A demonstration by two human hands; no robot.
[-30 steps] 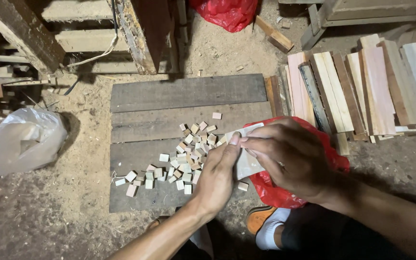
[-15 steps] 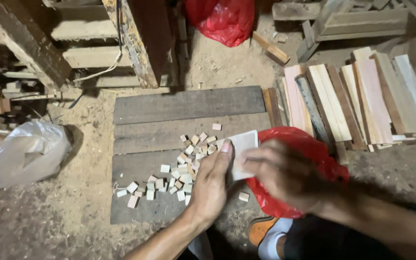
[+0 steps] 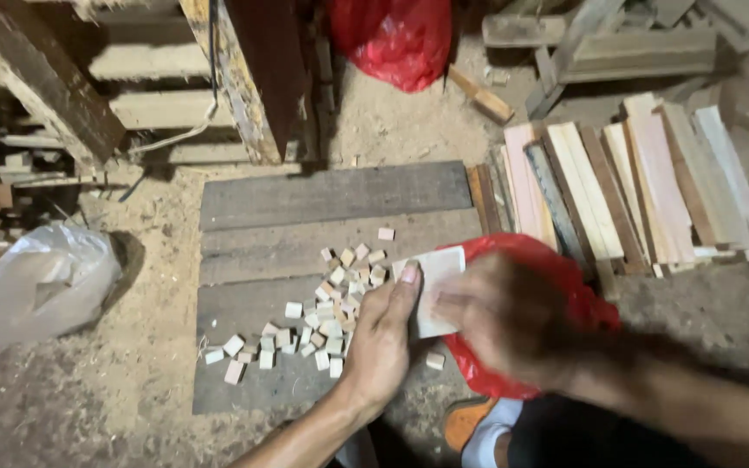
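Low in the frame's centre, dark boards [image 3: 331, 199] carry a scatter of small wood cubes [image 3: 322, 316]. To work the pale flat block [image 3: 433, 286] well, brace it steadily. The left hand [image 3: 383, 338] pinches its left edge, thumb on top; the blurred right hand [image 3: 504, 321] grips its right side, above a red bag [image 3: 565, 277].

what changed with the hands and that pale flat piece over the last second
The right hand slid off the top of the pale flat piece toward its right edge, uncovering more of it. The left hand keeps holding its left side. The small wooden blocks and red bag stayed put.
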